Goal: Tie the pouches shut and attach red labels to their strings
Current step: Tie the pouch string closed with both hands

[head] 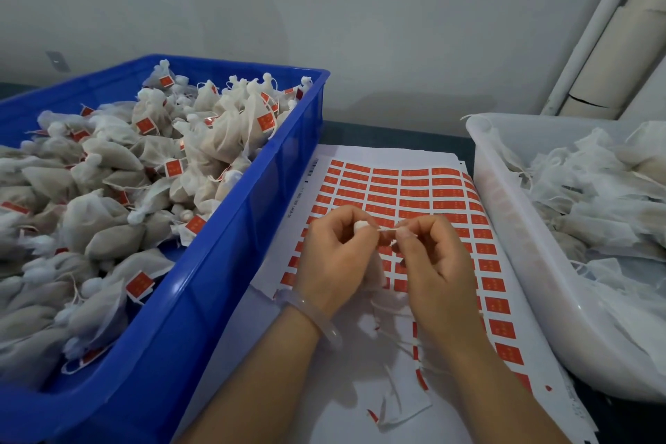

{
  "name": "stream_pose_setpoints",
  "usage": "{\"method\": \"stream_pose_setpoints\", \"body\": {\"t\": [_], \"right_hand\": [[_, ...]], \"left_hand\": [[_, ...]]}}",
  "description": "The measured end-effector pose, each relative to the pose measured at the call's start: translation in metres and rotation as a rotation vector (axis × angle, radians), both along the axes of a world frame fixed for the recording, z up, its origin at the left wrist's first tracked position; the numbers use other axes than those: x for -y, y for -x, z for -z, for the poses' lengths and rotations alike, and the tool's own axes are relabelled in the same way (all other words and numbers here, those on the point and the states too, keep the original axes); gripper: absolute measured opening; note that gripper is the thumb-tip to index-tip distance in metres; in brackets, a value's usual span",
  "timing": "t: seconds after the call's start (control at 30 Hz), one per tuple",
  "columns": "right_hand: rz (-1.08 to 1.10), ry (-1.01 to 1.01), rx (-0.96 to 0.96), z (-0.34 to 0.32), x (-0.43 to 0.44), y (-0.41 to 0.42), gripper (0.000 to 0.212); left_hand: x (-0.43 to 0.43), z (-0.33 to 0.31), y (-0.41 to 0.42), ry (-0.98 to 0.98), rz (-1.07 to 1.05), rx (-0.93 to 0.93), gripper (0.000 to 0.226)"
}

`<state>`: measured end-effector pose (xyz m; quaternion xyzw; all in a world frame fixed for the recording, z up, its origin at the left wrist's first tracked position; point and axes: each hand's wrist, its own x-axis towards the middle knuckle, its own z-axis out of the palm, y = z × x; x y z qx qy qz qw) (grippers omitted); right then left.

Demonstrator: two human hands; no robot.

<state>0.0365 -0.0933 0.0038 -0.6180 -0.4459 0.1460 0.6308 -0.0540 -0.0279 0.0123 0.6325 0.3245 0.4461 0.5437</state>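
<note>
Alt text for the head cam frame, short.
Two hands work a small white pouch over a sheet of red labels: the left hand grips its gathered top, the right hand pinches its string. A blue crate on the left holds tied, labelled pouches; a white bin on the right holds unlabelled pouches.

a person's two arms show from mid-forearm to the fingertips, and both are bare all the way along. the left hand (335, 256) and the right hand (429, 259) are bare too, with slim fingers and short, plain nails trimmed close to the tips. the one thing worn is a bangle (319, 317) on the left wrist: a smooth, rounded, one-piece ring, pale and milky, half translucent, with a soft sheen along its upper curve. it looks wider than the wrist it circles. the right wrist is bare.
</note>
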Motion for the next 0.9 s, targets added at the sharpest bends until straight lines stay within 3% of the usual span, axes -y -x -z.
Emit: {"method": "stream_pose_setpoints", "body": {"t": [0.17,0.53,0.9], "right_hand": [[0.012,-0.019,-0.138,-0.001,-0.001,-0.005,0.007],[-0.141,-0.106,-0.640,-0.015,0.001,-0.007,0.022],[-0.171,-0.098,-0.644,-0.017,0.002,-0.013,0.014]], "left_hand": [[0.003,-0.002,0.000,-0.036,0.062,-0.042,0.020],[0.000,-0.001,0.003,-0.140,0.092,-0.142,0.026],[-0.001,-0.002,0.006,-0.201,0.141,-0.180,0.027]]}}
